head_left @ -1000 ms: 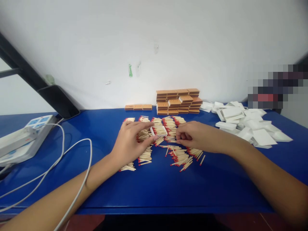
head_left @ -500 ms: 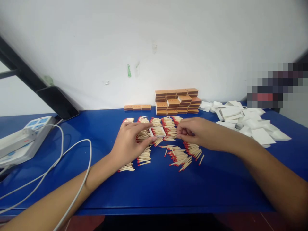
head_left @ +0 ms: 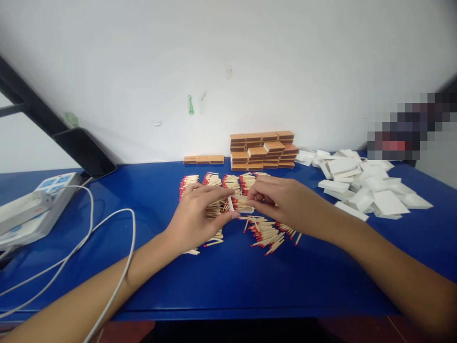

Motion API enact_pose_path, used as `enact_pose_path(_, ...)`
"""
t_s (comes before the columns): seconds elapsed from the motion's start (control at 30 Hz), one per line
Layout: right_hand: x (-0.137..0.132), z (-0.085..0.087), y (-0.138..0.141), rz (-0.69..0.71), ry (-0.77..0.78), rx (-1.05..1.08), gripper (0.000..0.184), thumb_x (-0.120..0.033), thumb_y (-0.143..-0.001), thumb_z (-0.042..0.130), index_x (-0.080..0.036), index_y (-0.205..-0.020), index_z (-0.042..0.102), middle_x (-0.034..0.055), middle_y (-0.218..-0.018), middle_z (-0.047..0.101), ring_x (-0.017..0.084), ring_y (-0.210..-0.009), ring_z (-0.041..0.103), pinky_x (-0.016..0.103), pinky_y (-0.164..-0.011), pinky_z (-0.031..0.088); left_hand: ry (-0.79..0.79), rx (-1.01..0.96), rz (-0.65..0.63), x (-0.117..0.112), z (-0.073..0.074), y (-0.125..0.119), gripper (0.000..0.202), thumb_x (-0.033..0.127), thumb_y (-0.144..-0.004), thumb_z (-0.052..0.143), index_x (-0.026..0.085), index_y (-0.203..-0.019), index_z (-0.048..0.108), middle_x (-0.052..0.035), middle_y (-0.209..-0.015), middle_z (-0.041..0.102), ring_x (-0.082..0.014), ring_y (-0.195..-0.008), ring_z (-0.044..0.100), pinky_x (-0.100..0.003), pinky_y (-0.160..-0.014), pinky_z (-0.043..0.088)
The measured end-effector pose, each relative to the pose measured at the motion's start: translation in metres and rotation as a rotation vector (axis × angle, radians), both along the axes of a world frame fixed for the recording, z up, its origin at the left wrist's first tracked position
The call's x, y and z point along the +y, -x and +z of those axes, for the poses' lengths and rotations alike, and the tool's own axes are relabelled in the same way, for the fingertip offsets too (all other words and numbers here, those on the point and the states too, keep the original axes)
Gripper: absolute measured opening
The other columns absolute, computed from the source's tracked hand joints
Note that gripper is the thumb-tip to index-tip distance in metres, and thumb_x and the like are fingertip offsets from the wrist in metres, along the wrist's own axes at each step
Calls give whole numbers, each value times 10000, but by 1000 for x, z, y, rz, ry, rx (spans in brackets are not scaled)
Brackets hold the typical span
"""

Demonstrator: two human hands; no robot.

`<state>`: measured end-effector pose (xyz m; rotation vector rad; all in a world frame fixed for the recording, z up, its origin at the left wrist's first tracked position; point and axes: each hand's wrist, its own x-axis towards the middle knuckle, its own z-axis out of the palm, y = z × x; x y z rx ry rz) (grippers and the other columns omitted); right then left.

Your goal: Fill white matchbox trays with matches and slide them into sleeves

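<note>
My left hand (head_left: 193, 213) grips the left end of a small white matchbox tray (head_left: 231, 205) between thumb and fingers. Red-tipped matches lie inside the tray. At its right end my right hand (head_left: 285, 204) is closed, with its fingertips bunched over the matches; whether anything is pinched in them is hidden. Loose matches (head_left: 264, 232) are heaped in rows around and under both hands, and the hands cover part of these heaps.
Orange matchboxes (head_left: 257, 153) are stacked against the wall, and a short row of matchboxes (head_left: 203, 159) stands left of them. White empty trays (head_left: 371, 186) pile up at the right. On the left are a power strip (head_left: 46, 205) and a white cable (head_left: 133, 238) crossing my left forearm.
My right hand has moved left to the tray's right end. The left hand has shifted slightly right and nearer with the tray.
</note>
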<state>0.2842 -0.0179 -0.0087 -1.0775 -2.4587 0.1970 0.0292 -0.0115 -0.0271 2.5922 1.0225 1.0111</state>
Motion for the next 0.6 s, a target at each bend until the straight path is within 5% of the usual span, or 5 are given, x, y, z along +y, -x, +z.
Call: enact_pose_path(0.6,-3,3,5,41,1,94,138,-244,-1034,569,-192,-948,663,17,-845,618,149,-741,582,276,-685,420,18,-37,-44,-1,1,0,396,413,-884,823,260,-1233,717,-17,-1184,782,-233,-1099,728,-414,-1021,468)
